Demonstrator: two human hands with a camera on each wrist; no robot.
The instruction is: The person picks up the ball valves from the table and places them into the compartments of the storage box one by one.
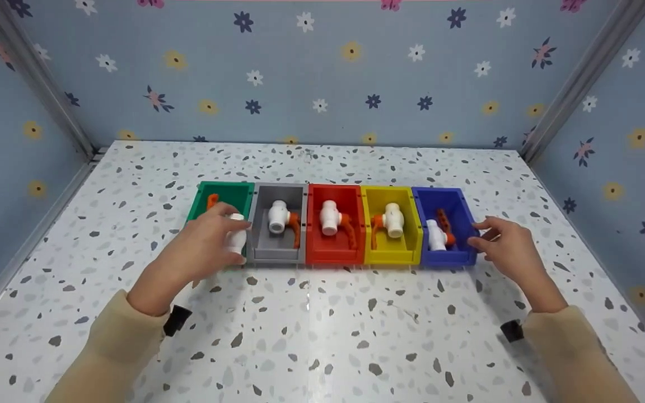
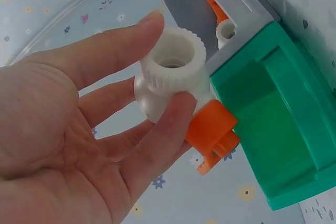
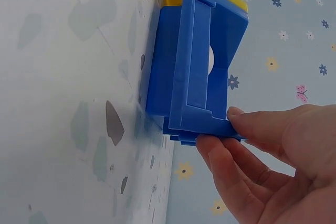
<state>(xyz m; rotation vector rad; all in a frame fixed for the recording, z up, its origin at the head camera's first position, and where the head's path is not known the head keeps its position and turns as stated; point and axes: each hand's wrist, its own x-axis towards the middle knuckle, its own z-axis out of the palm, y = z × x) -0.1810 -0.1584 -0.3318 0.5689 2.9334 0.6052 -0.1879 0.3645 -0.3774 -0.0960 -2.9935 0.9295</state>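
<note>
My left hand (image 1: 202, 240) holds a white ball valve (image 2: 173, 72) with an orange handle (image 2: 212, 129), fingers and thumb around its white body. In the head view it is over the green bin (image 1: 238, 193), at the left end of a row. At the other end, my right hand (image 1: 510, 249) pinches the right side wall of the blue bin (image 3: 184, 72) between thumb and fingers. Inside that blue bin lies another white valve (image 1: 436, 236) with an orange handle, partly hidden by the front wall in the right wrist view.
Between the end bins stand a grey bin (image 1: 277, 254), a red bin (image 1: 335, 256) and a yellow bin (image 1: 392, 256), each holding one white valve with an orange handle. The speckled table (image 1: 311, 336) is bordered by flowered panels (image 1: 322, 73) at the back and sides.
</note>
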